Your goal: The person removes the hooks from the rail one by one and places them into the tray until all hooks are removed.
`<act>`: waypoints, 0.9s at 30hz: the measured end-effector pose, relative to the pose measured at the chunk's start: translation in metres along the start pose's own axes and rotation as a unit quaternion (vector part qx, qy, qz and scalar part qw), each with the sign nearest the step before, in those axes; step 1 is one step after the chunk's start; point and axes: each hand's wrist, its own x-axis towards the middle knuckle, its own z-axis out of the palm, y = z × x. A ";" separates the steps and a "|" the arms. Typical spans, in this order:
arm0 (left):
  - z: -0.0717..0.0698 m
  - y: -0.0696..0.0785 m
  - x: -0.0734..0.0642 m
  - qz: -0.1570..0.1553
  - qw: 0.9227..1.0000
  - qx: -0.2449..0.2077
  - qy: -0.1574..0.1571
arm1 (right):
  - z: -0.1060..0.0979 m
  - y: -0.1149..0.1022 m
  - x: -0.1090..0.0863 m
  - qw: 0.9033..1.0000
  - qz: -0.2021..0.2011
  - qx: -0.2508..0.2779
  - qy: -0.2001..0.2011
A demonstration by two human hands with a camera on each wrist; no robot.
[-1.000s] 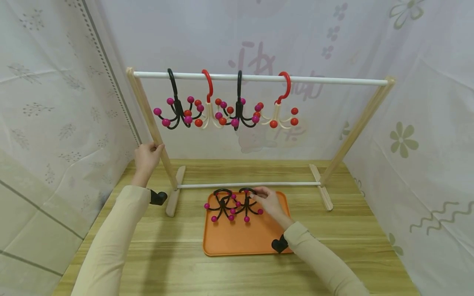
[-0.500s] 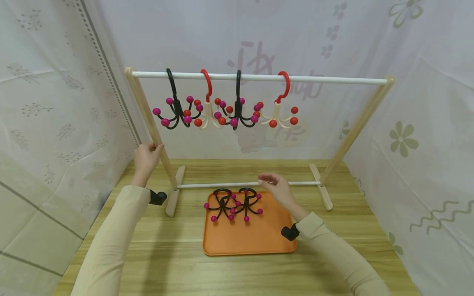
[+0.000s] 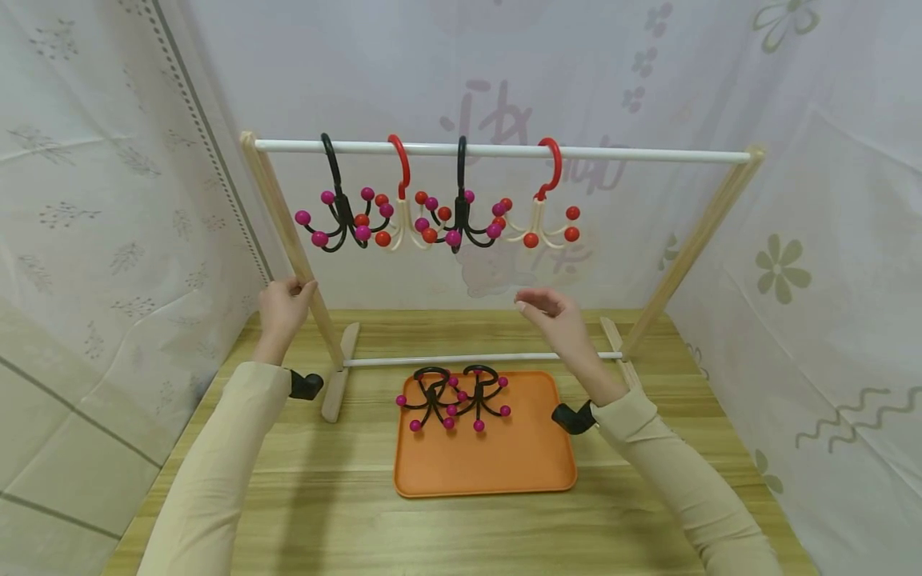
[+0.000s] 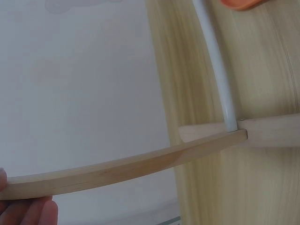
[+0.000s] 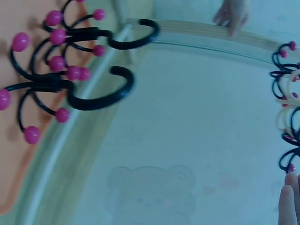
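Note:
My left hand (image 3: 282, 312) grips the left wooden post (image 3: 290, 236) of a rack; in the left wrist view, the thumb and fingers (image 4: 35, 212) lie on either side of that post. My right hand (image 3: 565, 324) is in the air below the rightmost hanging hook, fingers loosely bent, holding nothing. Two black multi-arm hooks with magenta balls, one at left (image 3: 342, 210) and one near the middle (image 3: 462, 210), hang from the white top rod (image 3: 648, 155). Alternating with them hang two cream hooks with red tops and red balls, left (image 3: 402, 212) and right (image 3: 539, 212).
An orange tray (image 3: 519, 464) lies on the wooden table (image 3: 346, 496) before the rack. Two more black hooks, left (image 3: 432, 394) and right (image 3: 479, 392), lie side by side in its back part. The rack's lower white rod (image 3: 389, 362) runs behind the tray. Patterned curtains surround the table.
My right hand has let go of the right black hook on the tray and risen up and to the right. That hook stays on the tray. My left hand keeps its grip.

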 end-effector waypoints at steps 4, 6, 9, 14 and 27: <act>0.000 -0.001 0.000 0.001 1.000 -0.001 0.001 | -0.003 -0.009 0.006 1.000 -0.005 -0.003 0.026; 0.000 -0.001 0.000 0.002 1.000 -0.001 0.000 | -0.004 -0.013 0.007 0.999 -0.005 0.000 0.033; -0.001 0.000 0.000 -0.001 1.000 -0.001 -0.001 | -0.006 -0.021 0.009 0.999 -0.004 -0.003 0.042; -0.001 0.001 0.000 -0.002 1.000 0.000 -0.003 | -0.008 -0.031 0.013 0.998 -0.015 0.009 0.058; -0.001 0.002 -0.001 0.000 1.000 -0.002 0.007 | -0.016 -0.044 0.029 0.993 -0.070 0.027 0.094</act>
